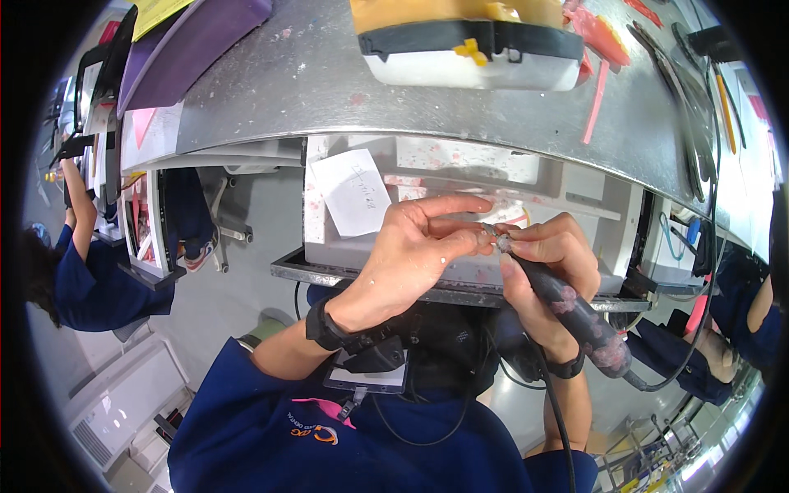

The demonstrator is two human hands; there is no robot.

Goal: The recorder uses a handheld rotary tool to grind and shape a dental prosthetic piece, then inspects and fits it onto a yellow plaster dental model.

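Over an open drawer (pixel 620 230), my two hands meet near the middle of the view. My right hand (pixel 567 251) is wrapped around a black rotary handpiece (pixel 579 319) spotted with pinkish residue, its cable running off to the right. The handpiece's working end (pixel 503 243) points up and left toward my left fingertips. There my left hand (pixel 403 263) pinches a small greyish piece (pixel 489 229), mostly hidden by the fingers; its kind cannot be made out. White specks dot the left hand. Whether the tip touches the piece is unclear.
Inside the drawer lie a white paper slip (pixel 353 193) and pink debris. On the metal bench (pixel 279 90) stand a yellow-and-white box (pixel 477 66) and a purple bin (pixel 185 49). A pink strip (pixel 596 103) lies right. Other people (pixel 107 275) sit at both sides.
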